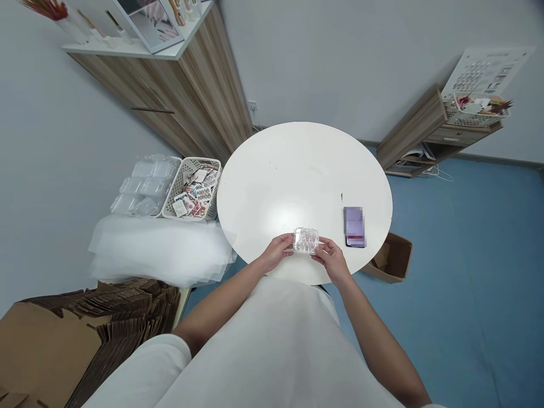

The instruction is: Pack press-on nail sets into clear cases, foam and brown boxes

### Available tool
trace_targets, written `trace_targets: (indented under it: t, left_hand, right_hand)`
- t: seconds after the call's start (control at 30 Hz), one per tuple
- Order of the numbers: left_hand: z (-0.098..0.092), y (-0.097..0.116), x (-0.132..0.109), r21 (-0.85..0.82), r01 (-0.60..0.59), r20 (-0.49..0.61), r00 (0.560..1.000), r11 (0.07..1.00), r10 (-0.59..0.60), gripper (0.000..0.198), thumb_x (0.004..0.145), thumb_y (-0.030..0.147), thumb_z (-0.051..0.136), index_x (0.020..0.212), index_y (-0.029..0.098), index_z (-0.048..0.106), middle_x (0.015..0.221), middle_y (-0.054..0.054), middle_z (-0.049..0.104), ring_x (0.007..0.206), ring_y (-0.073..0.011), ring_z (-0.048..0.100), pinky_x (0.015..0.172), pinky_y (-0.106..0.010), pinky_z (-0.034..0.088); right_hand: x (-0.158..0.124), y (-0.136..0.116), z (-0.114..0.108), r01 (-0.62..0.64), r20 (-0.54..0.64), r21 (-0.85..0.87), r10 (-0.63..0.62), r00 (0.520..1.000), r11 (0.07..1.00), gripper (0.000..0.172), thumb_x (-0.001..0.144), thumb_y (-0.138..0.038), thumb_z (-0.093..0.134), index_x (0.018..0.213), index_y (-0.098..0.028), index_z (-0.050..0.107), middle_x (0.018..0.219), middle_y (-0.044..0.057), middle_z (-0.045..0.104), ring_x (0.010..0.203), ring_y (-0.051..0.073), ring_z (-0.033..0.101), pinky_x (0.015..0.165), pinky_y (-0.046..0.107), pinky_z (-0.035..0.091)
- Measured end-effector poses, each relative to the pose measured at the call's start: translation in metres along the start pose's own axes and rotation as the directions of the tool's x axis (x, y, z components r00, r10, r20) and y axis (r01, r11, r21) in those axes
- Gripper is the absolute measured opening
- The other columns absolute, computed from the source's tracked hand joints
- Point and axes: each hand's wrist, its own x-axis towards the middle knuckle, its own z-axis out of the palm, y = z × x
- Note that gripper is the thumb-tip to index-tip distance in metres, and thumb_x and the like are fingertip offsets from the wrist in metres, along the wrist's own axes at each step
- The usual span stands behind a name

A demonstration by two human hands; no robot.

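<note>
Over the near edge of the white desk [297,175], both hands [332,260] hold a clear box [306,240], broad face up, long axis unclear. Beside the desk's left edge, a basket [215,198] holds cards [204,194].

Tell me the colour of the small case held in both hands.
The case looks clear and see-through; head view shows it best.

Left hand [277,251] and right hand [334,260] hold 1 clear plastic case [305,240].
</note>
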Motion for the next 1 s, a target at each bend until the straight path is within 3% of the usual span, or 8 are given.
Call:
trace_targets:
  t: [0.1,0.23,0.73,0.9,1.0]
  left_hand:
    - [0.003,-0.002,-0.002,0.177,-0.085,0.008,0.996,0.981,0.085,0.037,0.068,0.039,0.064,0.099,0.018,0.060,0.088,-0.005,0.063,0.083,-0.0151,0.056,0.077,-0.028,0.039]
    - [0.010,-0.003,-0.006,0.289,-0.121,0.044,0.993,0.950,0.113,0.030,0.069,0.040,0.062,0.086,0.015,0.064,0.077,-0.005,0.063,0.078,-0.0170,0.057,0.075,-0.028,0.040]
    - [0.015,-0.008,0.005,0.359,-0.129,-0.050,0.986,0.925,0.157,0.025,0.071,0.038,0.060,0.079,0.015,0.063,0.072,-0.004,0.062,0.070,-0.0145,0.056,0.070,-0.026,0.041]
    - [0.017,-0.016,0.010,0.368,-0.139,-0.090,0.979,0.919,0.184,0.039,0.073,0.036,0.058,0.106,0.015,0.054,0.072,-0.004,0.062,0.073,-0.0149,0.058,0.075,-0.029,0.042]
    - [0.017,-0.016,0.010,0.425,-0.173,-0.100,0.967,0.889,0.236,0.046,0.075,0.036,0.056,0.117,0.017,0.047,0.087,-0.007,0.061,0.080,-0.0156,0.058,0.076,-0.031,0.043]
  right_hand:
    - [0.000,-0.002,-0.001,0.015,-0.024,0.005,-0.015,1.000,1.000,0.044,0.061,-0.036,0.068,0.100,-0.024,0.053,0.082,0.000,0.060,0.079,0.016,0.059,0.076,0.037,0.050]
    - [0.003,-0.002,-0.003,0.038,-0.028,-0.012,-0.038,0.999,0.999,0.045,0.060,-0.036,0.069,0.100,-0.023,0.053,0.082,0.001,0.061,0.081,0.017,0.059,0.077,0.037,0.049]
    - [0.014,-0.003,-0.005,0.072,-0.015,-0.032,-0.073,0.997,0.997,0.044,0.059,-0.034,0.069,0.097,-0.025,0.049,0.081,-0.001,0.057,0.074,0.015,0.060,0.074,0.038,0.050]
    - [0.017,-0.005,-0.009,0.060,-0.001,-0.079,-0.060,0.998,0.995,0.048,0.062,-0.034,0.066,0.105,-0.027,0.046,0.092,0.001,0.055,0.076,0.015,0.060,0.075,0.037,0.049]
    - [0.018,-0.007,-0.012,0.079,0.005,-0.112,-0.079,0.997,0.991,0.052,0.063,-0.033,0.065,0.110,-0.029,0.044,0.107,0.004,0.050,0.075,0.014,0.060,0.076,0.037,0.049]
